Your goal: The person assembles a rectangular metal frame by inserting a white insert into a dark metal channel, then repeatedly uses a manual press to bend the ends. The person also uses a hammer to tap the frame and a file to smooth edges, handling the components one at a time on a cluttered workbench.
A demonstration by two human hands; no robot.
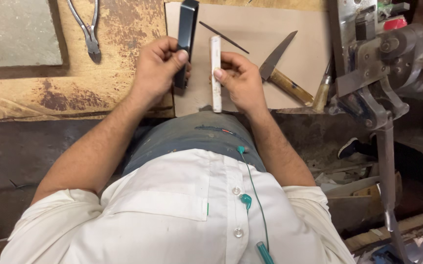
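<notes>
Left hand (pixel 157 66) closed on black bar (pixel 186 39); right hand (pixel 240 80) closed on white strip (pixel 216 73); long axes parallel, side by side, apart.

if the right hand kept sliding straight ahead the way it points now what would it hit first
Probably the thin dark rod lying slantwise on the cardboard sheet, just beyond the right hand holding the white strip. Depth is hard to judge.

Both bare forearms reach forward from rolled white sleeves and converge over the lap. The left hand (pixel 158 66) is curled shut, thumb pressed flat on top, knuckles turned outward. The right hand (pixel 240 78) is likewise closed, thumb laid along its grip, wrist bent slightly inward
</notes>
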